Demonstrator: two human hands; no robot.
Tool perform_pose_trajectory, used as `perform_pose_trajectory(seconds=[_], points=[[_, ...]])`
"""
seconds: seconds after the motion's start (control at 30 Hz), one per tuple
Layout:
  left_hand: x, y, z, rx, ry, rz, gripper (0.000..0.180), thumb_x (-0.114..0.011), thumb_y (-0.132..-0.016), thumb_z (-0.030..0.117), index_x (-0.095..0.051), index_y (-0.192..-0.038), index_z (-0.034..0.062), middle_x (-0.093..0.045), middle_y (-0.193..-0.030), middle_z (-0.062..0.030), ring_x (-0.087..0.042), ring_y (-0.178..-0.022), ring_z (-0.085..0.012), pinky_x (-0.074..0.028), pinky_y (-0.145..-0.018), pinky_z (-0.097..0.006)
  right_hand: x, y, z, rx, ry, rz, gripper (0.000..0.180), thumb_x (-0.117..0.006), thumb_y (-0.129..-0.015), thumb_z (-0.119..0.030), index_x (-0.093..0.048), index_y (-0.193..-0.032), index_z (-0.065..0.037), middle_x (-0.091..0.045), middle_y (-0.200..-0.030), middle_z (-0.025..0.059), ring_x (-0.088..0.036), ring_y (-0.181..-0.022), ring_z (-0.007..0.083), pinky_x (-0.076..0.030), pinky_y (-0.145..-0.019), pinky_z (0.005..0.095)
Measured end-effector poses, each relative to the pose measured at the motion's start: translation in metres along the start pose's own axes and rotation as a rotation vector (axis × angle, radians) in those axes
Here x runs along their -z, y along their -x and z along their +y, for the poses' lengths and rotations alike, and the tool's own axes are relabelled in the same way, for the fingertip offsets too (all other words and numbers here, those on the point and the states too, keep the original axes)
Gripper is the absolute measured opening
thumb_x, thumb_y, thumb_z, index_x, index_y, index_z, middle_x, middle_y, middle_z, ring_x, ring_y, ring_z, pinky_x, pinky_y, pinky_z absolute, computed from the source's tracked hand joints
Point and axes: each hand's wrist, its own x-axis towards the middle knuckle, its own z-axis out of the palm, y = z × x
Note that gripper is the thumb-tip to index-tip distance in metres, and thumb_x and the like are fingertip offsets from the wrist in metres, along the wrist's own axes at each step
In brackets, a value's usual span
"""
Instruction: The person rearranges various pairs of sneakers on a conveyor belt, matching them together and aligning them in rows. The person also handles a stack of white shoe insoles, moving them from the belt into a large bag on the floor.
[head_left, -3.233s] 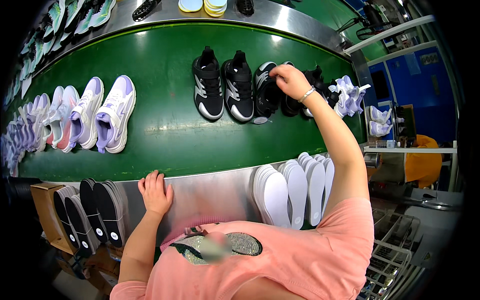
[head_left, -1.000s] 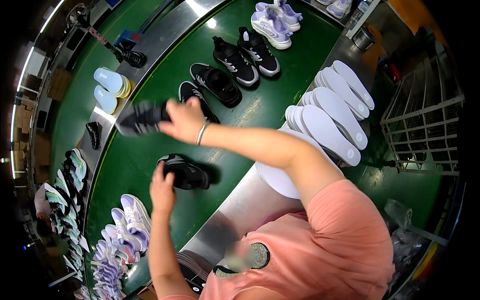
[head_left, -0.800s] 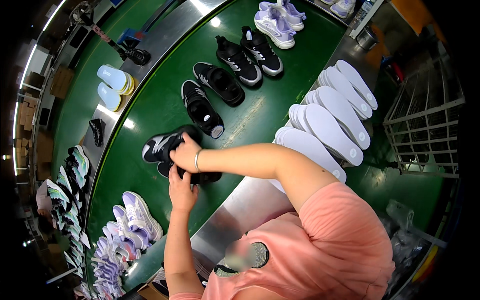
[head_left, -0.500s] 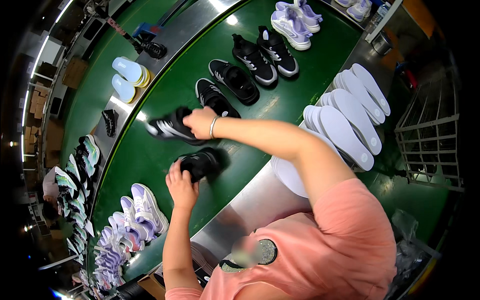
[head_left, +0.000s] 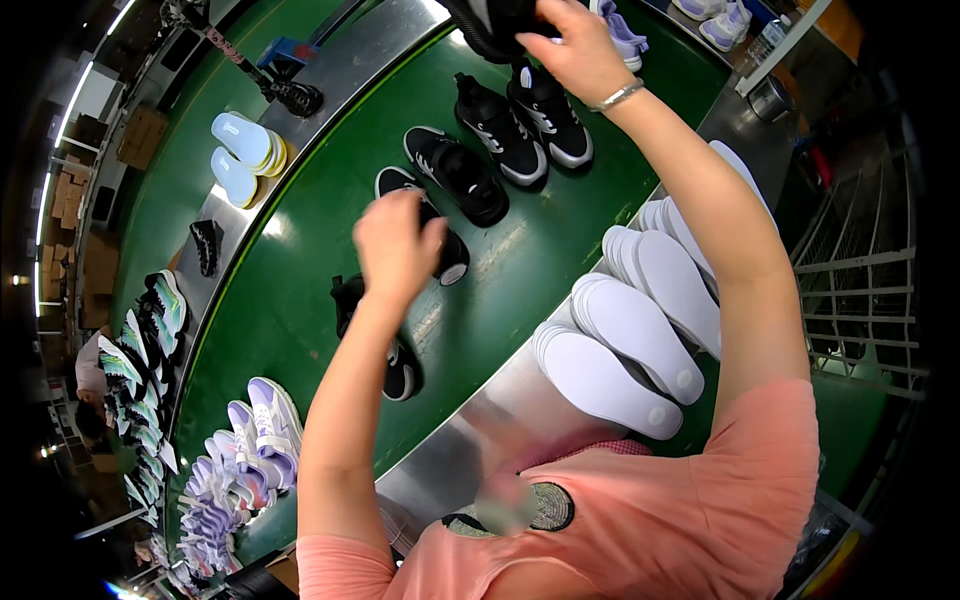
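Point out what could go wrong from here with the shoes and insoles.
The right hand grips a black shoe that shows just beyond a black pair on the green surface; lowered carelessly, it might knock them. The left hand overlaps another black shoe, and contact is hard to tell; a careless move might skew it. The right forearm crosses in front of some white insoles; if it dipped, some might slide.
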Motion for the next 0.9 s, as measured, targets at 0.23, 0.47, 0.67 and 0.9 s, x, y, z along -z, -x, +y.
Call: perform_pose_trajectory(seconds=[0.23, 0.47, 0.67, 0.9], points=[[-0.082, -0.025, 0.012, 0.066, -0.008, -0.270, 0.042, -0.060, -0.071, 0.023, -0.043, -0.106, 0.0084, -0.055, -0.092, -0.0123, -0.051, -0.091, -0.0263, -0.044, -0.067, -0.035, -0.021, 0.019, 0.007, -0.017, -0.160, -0.078, 0.022, -0.061, -0.067, -0.014, -0.052, -0.081, 0.000, -0.054, -0.078, 0.0115, -0.052, -0.073, 0.0249, -0.039, -0.067, 0.0309], [-0.044, 0.029, -0.017, 0.206, -0.129, -0.251, 0.031, -0.059, -0.072, 0.020, -0.046, -0.098, 0.0081, -0.057, -0.082, -0.0078, -0.052, -0.082, -0.0241, -0.040, -0.067, -0.037, -0.070, 0.004, -0.005, 0.419, 0.058, -0.189, 0.016, -0.058, -0.065, -0.014, -0.057, -0.081, -0.013, -0.057, -0.084, -0.0018, -0.048, -0.091, 0.0159, -0.021, -0.090, 0.0428], [-0.033, 0.074, -0.045, 0.154, -0.108, -0.178, 0.033, -0.061, -0.070, 0.021, -0.048, -0.098, 0.0084, -0.056, -0.080, -0.0112, -0.053, -0.078, -0.0279, -0.039, -0.066, -0.037, -0.162, -0.002, 0.006, 0.868, 0.619, -0.725, 0.017, -0.047, -0.073, -0.014, -0.059, -0.084, -0.020, -0.057, -0.083, -0.0074, -0.042, -0.104, 0.0114, -0.019, -0.096, 0.0453], [-0.032, 0.099, -0.040, 0.112, -0.156, -0.019, 0.032, -0.059, -0.070, 0.017, -0.048, -0.097, 0.0062, -0.054, -0.085, -0.0074, -0.049, -0.091, -0.0211, -0.029, -0.086, -0.039, -0.189, -0.030, 0.019, 0.763, 0.907, -1.098, 0.031, -0.056, -0.068, -0.017, -0.056, -0.100, -0.020, -0.055, -0.104, -0.0003, -0.034, -0.116, 0.0134, -0.011, -0.100, 0.0457]])
